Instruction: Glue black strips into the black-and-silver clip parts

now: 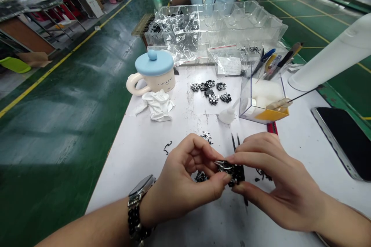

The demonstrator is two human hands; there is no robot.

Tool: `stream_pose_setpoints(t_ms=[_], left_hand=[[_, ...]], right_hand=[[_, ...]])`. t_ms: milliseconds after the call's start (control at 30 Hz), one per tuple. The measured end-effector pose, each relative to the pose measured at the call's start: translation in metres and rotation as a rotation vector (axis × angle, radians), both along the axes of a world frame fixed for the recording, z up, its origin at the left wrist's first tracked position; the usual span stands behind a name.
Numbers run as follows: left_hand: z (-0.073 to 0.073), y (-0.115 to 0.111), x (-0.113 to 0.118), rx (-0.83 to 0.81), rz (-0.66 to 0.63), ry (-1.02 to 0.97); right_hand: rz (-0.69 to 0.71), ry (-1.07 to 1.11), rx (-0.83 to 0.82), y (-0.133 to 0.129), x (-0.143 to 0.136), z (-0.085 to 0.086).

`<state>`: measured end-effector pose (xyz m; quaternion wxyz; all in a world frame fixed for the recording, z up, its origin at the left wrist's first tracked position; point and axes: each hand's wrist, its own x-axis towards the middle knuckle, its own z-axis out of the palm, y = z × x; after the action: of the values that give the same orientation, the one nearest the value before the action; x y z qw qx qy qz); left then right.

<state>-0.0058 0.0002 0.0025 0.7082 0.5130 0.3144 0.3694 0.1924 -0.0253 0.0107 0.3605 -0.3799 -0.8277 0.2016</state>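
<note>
Between the fingertips of both hands is a small black and silver part (230, 170), held just above the white table. My left hand (188, 177), with a watch (142, 187) at the wrist, pinches its left side. On its right side my right hand (275, 177) grips it between thumb and fingers. Dark tweezers (235, 141) show partly behind the right hand. Below the left fingers lie more black pieces (201, 176), partly hidden. Small silver pieces (206, 136) sit just beyond the hands, and thin black bits (263, 174) are partly covered by the right hand.
Farther back are several similar assembled parts (213, 99), a white squeeze bottle (227, 115) and a clear tool box (263, 100). A lidded mug (156, 75) and crumpled tissue (159, 105) stand left; a phone (344, 139) lies right. Plastic trays (243, 27) line the back, before a seated person.
</note>
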Motion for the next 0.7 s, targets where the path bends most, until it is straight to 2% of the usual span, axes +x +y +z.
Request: stream_pose_setpoints(t_ms=[100,200,400,533,600,700], left_hand=[[-0.002,0.004,-0.001,-0.135,-0.055,-0.074],[-0.002,0.009,-0.001,-0.286,-0.093,-0.189],[0.001,0.012,0.004,-0.548,-0.126,-0.342],[0.002,0.01,0.007,-0.621,-0.124,-0.391],[0.003,0.008,0.008,-0.632,-0.114,-0.414],[0.003,0.007,0.008,-0.626,-0.093,-0.417]], right_hand=[[-0.008,0.033,-0.057,0.001,0.001,-0.001],[-0.003,0.123,-0.2,0.003,0.004,-0.003],[0.04,0.493,-0.683,0.008,0.001,-0.01],[0.125,0.718,-0.939,0.011,-0.005,-0.015],[0.122,0.744,-0.972,0.011,-0.007,-0.015],[0.12,0.709,-0.932,0.01,-0.008,-0.014]])
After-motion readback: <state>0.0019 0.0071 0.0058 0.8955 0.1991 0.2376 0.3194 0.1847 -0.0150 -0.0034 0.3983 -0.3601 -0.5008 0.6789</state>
